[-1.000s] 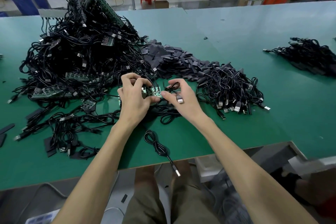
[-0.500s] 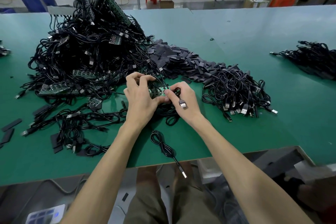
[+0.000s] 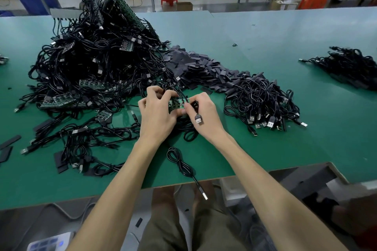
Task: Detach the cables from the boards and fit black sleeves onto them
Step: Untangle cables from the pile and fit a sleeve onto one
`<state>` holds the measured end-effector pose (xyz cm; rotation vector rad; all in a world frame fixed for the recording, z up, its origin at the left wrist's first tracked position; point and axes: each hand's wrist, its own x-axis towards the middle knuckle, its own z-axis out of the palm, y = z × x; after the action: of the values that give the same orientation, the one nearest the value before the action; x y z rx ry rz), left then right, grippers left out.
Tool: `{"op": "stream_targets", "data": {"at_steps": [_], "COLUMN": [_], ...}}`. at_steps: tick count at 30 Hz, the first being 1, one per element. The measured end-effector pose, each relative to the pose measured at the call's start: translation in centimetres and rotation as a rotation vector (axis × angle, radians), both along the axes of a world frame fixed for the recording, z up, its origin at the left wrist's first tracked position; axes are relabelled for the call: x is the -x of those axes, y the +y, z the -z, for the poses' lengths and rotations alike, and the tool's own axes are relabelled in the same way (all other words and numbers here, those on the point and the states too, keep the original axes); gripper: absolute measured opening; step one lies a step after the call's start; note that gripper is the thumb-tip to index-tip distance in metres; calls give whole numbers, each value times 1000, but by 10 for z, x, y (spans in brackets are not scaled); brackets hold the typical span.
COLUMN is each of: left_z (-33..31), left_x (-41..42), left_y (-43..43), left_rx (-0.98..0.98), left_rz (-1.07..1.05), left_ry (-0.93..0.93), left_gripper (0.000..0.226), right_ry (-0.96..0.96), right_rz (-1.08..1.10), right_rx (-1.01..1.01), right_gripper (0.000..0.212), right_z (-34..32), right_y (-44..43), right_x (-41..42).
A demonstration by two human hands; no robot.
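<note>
Both grips meet just above the middle of the frame, over the green table (image 3: 285, 138). Left grip (image 3: 157, 116) has its fingers curled over the top and its thumb underneath a small green board (image 3: 177, 104), holding it a little above the table surface. Right grip (image 3: 205, 117) pinches with thumb and forefinger at the board's right edge, where a black cable (image 3: 194, 106) meets it; whether the plug is in or out of its socket is too small to tell. That cable loops through the right grip, and its silver USB plug (image 3: 198, 118) lies across the back of the hand.

A tall heap of cables and boards (image 3: 98, 63) fills the upper left of the frame, spilling toward the hands. Touching its right side, a pile of black sleeves (image 3: 204, 69) runs toward the centre right. Just beside that pile, right of the hands, lies a bundle of loose cables (image 3: 263, 104) with plugs pointing to the lower right. Well apart, at the far right edge, sits another dark cable pile (image 3: 350, 65). Below the hands a single coiled cable (image 3: 180, 164) rests on the table, its plug hanging past the near edge. A few flat sleeves (image 3: 10, 142) lie at the left edge.
</note>
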<state>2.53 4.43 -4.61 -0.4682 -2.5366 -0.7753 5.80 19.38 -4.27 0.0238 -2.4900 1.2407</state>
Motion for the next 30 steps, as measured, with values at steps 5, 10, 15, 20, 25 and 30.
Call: {"op": "stream_targets", "data": {"at_steps": [5,10,15,20,25,30], "left_z": [-1,0,-1,-1,-3,-2], "left_x": [2,1,1,0,3,6], "left_y": [-2,0,-1,0,-2,-3], "left_rx": [9,5,-21,-16,-23,-35], "left_rz": [21,2,-1,-11,4,18], "left_ry": [-39,-30,-32,-22,-36,-78], "left_gripper": [33,31,31,33,34,33], "right_ry": [21,-17,-31,-52,-16,11], "right_rz": [15,32,49,69,66,70], "right_rx": [-11,-19,-19,-62,-78,-78], "right_gripper": [17,20,20,21,22,19], "right_z": [0,3,4,4,3,4], "right_y": [1,1,0,-3,-3,-3], "right_x": [-1,3,4,5,1,0]}}
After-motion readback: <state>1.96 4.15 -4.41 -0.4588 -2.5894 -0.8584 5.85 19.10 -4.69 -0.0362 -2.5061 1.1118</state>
